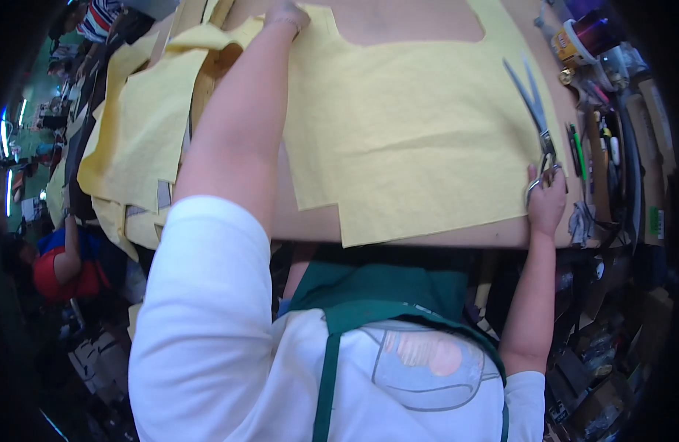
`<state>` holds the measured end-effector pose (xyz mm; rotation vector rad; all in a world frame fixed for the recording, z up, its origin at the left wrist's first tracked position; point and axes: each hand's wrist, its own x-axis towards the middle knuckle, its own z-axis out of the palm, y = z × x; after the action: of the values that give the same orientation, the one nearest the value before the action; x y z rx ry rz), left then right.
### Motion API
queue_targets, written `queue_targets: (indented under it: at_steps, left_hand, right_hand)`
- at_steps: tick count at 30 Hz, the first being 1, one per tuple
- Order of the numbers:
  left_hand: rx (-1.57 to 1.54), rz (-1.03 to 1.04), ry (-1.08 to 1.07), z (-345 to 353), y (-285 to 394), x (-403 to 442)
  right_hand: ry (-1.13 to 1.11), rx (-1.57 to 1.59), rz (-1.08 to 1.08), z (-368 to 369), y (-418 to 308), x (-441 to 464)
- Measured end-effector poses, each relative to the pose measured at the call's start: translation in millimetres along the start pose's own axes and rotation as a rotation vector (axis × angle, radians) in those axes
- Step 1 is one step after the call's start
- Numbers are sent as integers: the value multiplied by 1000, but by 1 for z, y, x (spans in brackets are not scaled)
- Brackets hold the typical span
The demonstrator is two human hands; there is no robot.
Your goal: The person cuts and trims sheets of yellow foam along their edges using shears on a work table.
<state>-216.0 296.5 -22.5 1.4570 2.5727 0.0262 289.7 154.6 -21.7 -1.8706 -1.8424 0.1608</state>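
A large piece of yellow fabric lies flat on the table, with a wide notch at its far edge and a step cut at its near left corner. My right hand is closed around the handles of metal scissors by the fabric's right edge. The scissor blades stand a little apart and point away from me over the fabric. At the far left of the piece, my left hand reaches out and looks closed on the fabric's edge; its fingertips are partly hidden.
More yellow fabric pieces lie loosely heaped on the left. Along the right side are a green pen, a white tub with an orange label and cardboard. Another person in red and blue is at the far left.
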Motion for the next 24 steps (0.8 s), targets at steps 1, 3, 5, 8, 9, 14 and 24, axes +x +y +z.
queue_targets:
  at_steps: [1, 3, 5, 8, 9, 14, 24]
  left_hand:
    - [-339, 76, -7, 5, -8, 3]
    - [-962, 210, 13, -6, -4, -2]
    - [-1535, 312, 65, -23, 5, -14]
    - [-1940, 179, 138, -69, 5, -24]
    - [-1418, 135, 307, -65, -5, -8]
    - [-633, 158, 268, -39, -21, 5]
    - [-122, 247, -217, -28, 116, -59]
  right_hand:
    - [6, 34, -3, -1, -4, -2]
    - [-34, 52, 22, -7, -12, -2]
    - [-52, 18, 37, -9, -14, -1]
    - [-37, -27, 16, -6, -8, -1]
    - [-50, -20, 22, -7, -9, -1]
    - [-55, -12, 40, -6, -11, -1]
    - [-15, -2, 7, -7, -10, -2]
